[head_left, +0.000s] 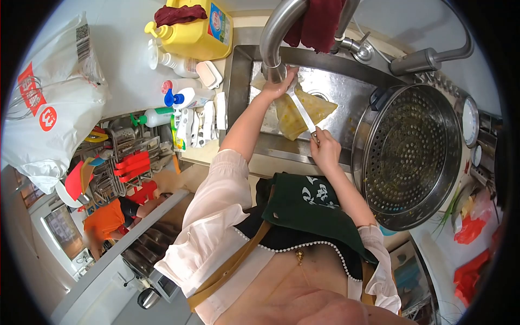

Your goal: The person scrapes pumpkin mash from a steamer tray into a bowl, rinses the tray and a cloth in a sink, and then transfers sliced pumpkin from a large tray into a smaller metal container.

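My right hand [326,149] is closed around the dark end of a long-handled metal utensil [301,110]. Its pale, flat shaft slants up and left over the sink. Under the tap, my left hand [278,86] grips the far end, where the fingers and the tap hide the utensil's head. A wet, yellowish patterned cloth [303,115] lies spread beneath the shaft and reaches up to my left hand. Both hands are over the steel sink [352,135], and the curved tap [273,40] comes down right beside my left wrist.
A large perforated steel pan [414,157] leans at the sink's right end. A yellow jug [197,32], pump bottles [187,98] and a soap dish [209,75] stand on the left. A white plastic bag [59,92] is farther left. A person in orange [105,221] is in the background.
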`<state>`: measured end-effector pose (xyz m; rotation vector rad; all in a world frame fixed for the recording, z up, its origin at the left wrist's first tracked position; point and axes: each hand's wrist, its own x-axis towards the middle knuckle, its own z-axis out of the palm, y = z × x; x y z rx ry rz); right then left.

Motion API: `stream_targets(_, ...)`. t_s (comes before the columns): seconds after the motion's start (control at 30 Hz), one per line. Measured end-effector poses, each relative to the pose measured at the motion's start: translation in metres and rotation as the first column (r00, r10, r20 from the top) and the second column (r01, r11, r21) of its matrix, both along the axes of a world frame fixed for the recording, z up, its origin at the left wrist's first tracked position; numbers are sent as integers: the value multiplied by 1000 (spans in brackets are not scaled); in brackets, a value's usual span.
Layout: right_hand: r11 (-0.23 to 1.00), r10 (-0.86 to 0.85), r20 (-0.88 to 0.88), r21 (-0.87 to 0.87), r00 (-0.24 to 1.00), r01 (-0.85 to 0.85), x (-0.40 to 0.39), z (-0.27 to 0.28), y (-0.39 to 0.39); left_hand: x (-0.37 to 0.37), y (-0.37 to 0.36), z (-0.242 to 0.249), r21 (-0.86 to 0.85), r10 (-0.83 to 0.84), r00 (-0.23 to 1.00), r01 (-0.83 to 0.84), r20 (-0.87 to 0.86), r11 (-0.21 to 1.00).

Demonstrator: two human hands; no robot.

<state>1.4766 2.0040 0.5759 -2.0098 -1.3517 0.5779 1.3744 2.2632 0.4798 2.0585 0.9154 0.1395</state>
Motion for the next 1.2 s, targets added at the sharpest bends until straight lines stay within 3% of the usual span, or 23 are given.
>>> stream_targets(0.07,999,19,23,36,1000,-20,1,2,-5,-1,8,1,-109,83,995,-88,-51,990)
stream_targets(0.1,998,26,36,54,999,-28,2,4,-8,-5,9,9,-230,202,975,-218,-92,949)
stream_targets(0.2,994,66,24,81,998,-67,6,9,-19,-25,10,19,-508,556,819,-542,-140,669)
stream_targets(0.3,992,77,33,98,996,-80,8,7,-24,-49,14,-22,-619,747,664,-602,-36,505)
stream_targets(0.4,995,78,14,68,997,-78,7,5,-20,-62,2,-27,-557,807,553,-745,-207,368)
stream_targets(0.5,992,83,3,91,997,-83,7,0,-8,-66,-17,-27,-598,891,410,-770,-195,223)
stream_targets(0.6,990,104,22,94,994,-105,8,-3,15,-65,-27,-29,-572,857,468,-771,-214,278)
stream_targets(0.63,990,115,48,74,992,-119,8,-1,23,-64,-28,-30,-599,875,437,-765,-210,238)
stream_targets(0.73,988,120,85,88,989,-128,8,3,40,-64,-28,-16,-702,848,492,-675,-198,228)
stream_targets(0.77,987,119,84,96,989,-127,8,3,40,-59,-33,-11,-641,885,433,-731,-172,233)
stream_targets(0.83,986,115,82,109,990,-124,10,3,38,-55,-32,-6,-643,886,435,-727,-158,242)
stream_targets(0.97,990,86,70,110,994,-93,18,12,5,-41,-27,-3,-695,892,435,-681,-127,232)
stream_targets(1.07,995,73,83,66,994,-78,27,28,-35,-19,-23,3,-826,876,474,-527,-88,202)
stream_targets(1.1,996,65,87,54,994,-70,29,33,-48,-15,-20,-12,-803,860,511,-520,-18,292)
stream_targets(1.2,1000,14,72,25,997,-16,30,51,-77,10,-7,-13,-797,816,578,-479,30,369)
